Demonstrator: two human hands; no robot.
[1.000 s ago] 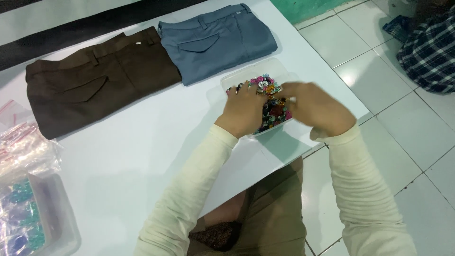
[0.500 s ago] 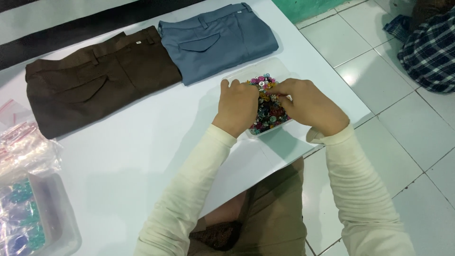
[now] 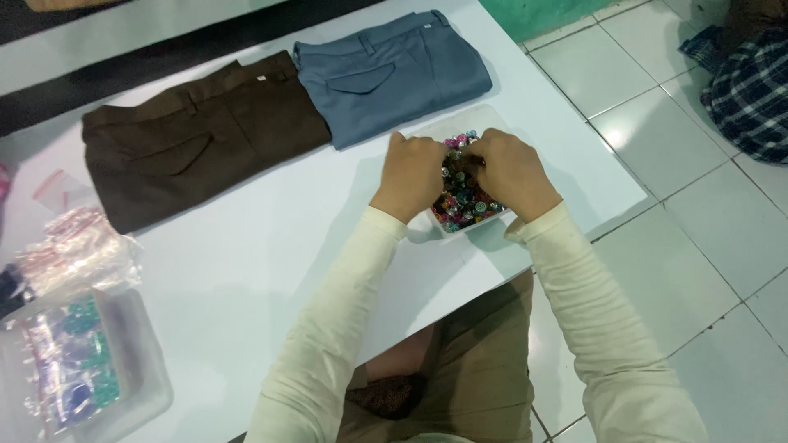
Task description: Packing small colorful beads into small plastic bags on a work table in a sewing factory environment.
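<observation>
A small clear tray [image 3: 460,226] full of mixed coloured beads [image 3: 462,201] sits on the white table [image 3: 246,271] near its right edge. My left hand [image 3: 410,176] rests on the tray's left side, knuckles up, fingers curled down into the beads. My right hand [image 3: 510,172] covers the right side, its fingertips pinched together over the beads. Whether either hand holds a bead is hidden by the fingers. Both arms wear cream long sleeves.
Folded brown trousers [image 3: 197,139] and folded grey-blue trousers [image 3: 390,70] lie side by side at the table's far side. Small plastic bags [image 3: 78,254] and a clear box of blue and green beads [image 3: 74,369] sit at the left. A checked cloth [image 3: 751,74] lies on the tiled floor.
Both hands have drawn closer together over the bead tray, fingers working in the beads. The view has shifted slightly; the trousers and other items stay put.
</observation>
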